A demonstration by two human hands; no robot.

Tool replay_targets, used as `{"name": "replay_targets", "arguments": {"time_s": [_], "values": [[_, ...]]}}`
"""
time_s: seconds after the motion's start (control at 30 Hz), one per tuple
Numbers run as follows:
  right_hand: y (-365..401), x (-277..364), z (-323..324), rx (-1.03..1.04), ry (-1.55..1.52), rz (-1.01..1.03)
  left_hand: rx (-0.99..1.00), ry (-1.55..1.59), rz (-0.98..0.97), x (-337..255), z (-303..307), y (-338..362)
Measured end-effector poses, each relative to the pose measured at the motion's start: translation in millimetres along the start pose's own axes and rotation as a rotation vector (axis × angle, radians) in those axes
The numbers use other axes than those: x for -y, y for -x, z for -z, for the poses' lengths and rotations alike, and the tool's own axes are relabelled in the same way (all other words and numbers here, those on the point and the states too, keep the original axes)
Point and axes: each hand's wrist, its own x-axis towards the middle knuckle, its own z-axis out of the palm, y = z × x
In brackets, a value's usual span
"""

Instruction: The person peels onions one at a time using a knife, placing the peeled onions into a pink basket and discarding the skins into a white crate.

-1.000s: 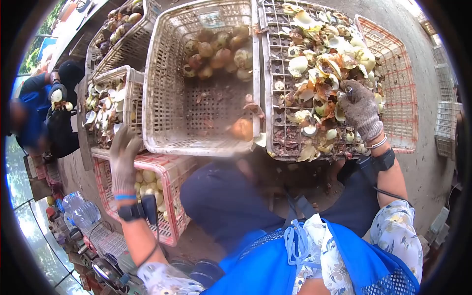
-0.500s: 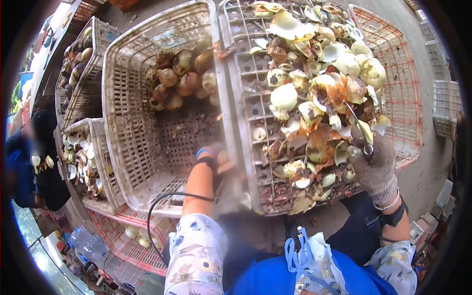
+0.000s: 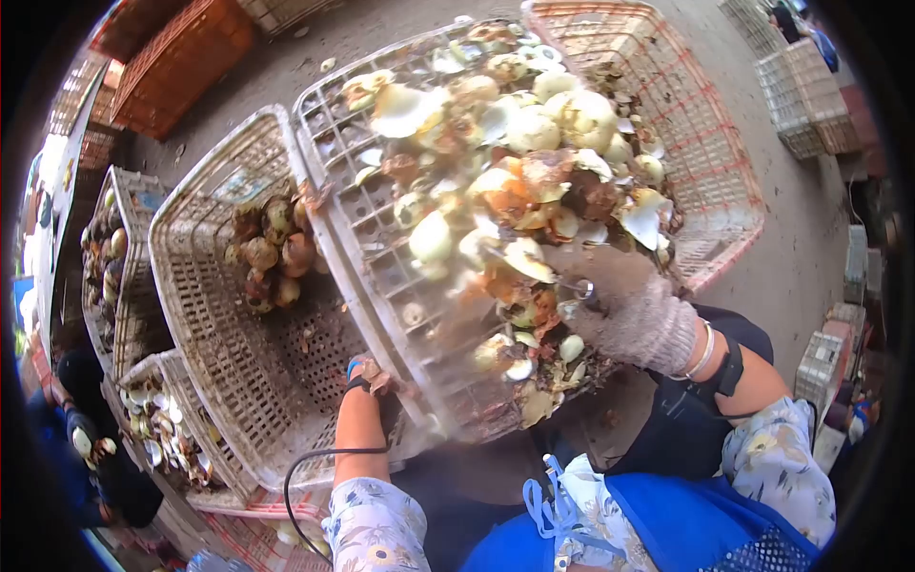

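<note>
My right hand (image 3: 624, 310), in a grey-beige knitted glove, is closed around a small knife (image 3: 584, 289) with a metal ring on it. It is over a heap of onion peels and onion pieces (image 3: 534, 191) on an upturned grid-bottomed crate (image 3: 367, 224). My left hand (image 3: 370, 376) is low in the pale crate on the left, by the wall next to the grid. Its fingers are mostly hidden or blurred. Farther up in that crate (image 3: 219, 381), brown-skinned whole onions (image 3: 276, 248) lie in a pile.
A red-and-white crate (image 3: 710, 143) stands beyond the peel heap on the right. Crates of onions (image 3: 112, 243) and of pale peelings (image 3: 157, 419) stand at far left. Another person's hand (image 3: 91, 443) is at the left edge. Orange crates (image 3: 181, 67) are stacked at the back.
The view has swung to the right, shifting the crates leftward. My right hand with the knife has moved left over the peels. My left hand has moved close to the crate wall.
</note>
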Motion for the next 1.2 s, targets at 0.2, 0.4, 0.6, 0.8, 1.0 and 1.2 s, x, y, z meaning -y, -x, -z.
{"name": "replay_targets", "arguments": {"time_s": [0.2, 0.4, 0.6, 0.8, 1.0, 1.2], "values": [[16.9, 12.0, 7.9, 0.188, -0.028, 0.105, -0.042, -0.539, -0.319, -2.5, 44.5, 53.4], [32.3, 26.4, 21.9, 0.229, -0.180, 0.163, -0.189, 1.593, -0.179, -29.6, 130.0, 210.7], [44.3, 30.5, 2.9, 0.050, -0.597, 0.097, -0.438, 2.024, -0.695, -101.1, 160.9, 310.4], [57.3, 64.1, 16.3, -0.083, -0.650, 0.117, -0.177, 2.101, -1.352, -210.9, 167.3, 320.6], [50.2, 47.4, 4.5, -0.291, -0.717, 0.341, -0.961, 1.168, -0.842, -266.2, 169.3, 296.7], [36.0, 37.7, 25.9, -0.244, -1.111, 0.121, -0.554, 1.292, -0.882, -273.5, 192.1, 291.4]]}}
